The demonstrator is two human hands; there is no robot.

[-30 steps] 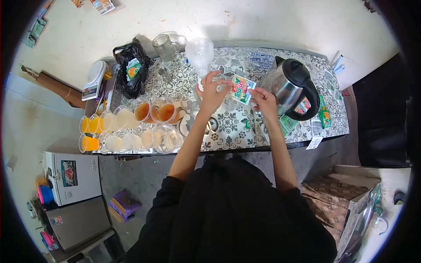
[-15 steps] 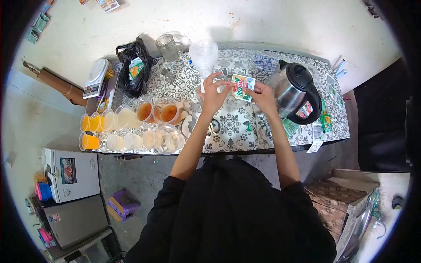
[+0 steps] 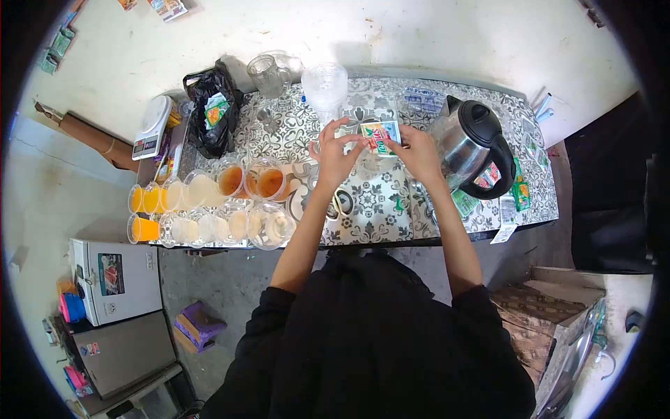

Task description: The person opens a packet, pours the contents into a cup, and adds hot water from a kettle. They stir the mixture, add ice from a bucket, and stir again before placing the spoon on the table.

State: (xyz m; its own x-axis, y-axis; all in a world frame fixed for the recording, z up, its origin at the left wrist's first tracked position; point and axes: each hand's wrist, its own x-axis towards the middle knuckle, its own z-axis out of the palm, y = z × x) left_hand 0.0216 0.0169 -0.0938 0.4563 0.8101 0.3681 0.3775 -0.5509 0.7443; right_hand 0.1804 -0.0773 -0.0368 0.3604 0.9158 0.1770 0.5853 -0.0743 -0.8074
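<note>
A small printed sachet is held up over the patterned table between my two hands. My left hand pinches its left edge with thumb and index finger, the other fingers raised. My right hand grips its right side. Beneath the sachet is a clear cup, partly hidden. Just right of my right hand stands a steel and black kettle. Behind my left hand is a clear stack of plastic cups.
Two rows of drinks stand at the left, including orange cups and brown cups. Behind them are a black plastic bag, a white scale and a glass mug. Green sachets lie right of the kettle.
The sachet has tilted and moved slightly left between my hands. My left hand's fingers have shifted a little. The cups and kettle look the same.
</note>
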